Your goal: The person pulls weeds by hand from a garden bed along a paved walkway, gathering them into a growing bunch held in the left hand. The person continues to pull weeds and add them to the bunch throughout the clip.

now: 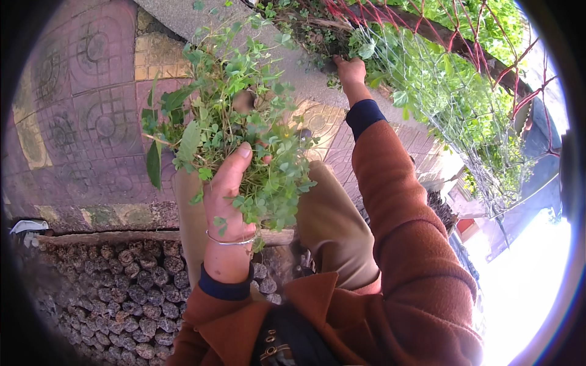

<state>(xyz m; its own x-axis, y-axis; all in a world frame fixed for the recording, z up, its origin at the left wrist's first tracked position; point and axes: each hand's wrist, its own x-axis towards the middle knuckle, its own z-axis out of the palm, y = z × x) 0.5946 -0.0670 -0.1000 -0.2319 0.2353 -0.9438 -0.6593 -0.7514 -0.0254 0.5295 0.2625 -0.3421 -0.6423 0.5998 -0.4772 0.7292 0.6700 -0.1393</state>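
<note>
Green and soft, the leafy bunch (278,146) sits mid-frame in the head view, the left hand (229,183) wrapped round its stems; it looks light and easily bruised, best gripped where the stems gather. The right hand (350,72) reaches to low plants (308,36) along the concrete kerb (299,76), fingertips hidden, so its closure and any hold cannot be told; netting (445,97) crowds its right, while open room lies over the paving (85,134) leftward.

You're outdoors, in a paved garden yard!
Patterned paving (101,116) spreads below you, netting (427,88) screens leafy plants (503,27), and round-ended pieces (137,296) sit stacked nearby.
</note>
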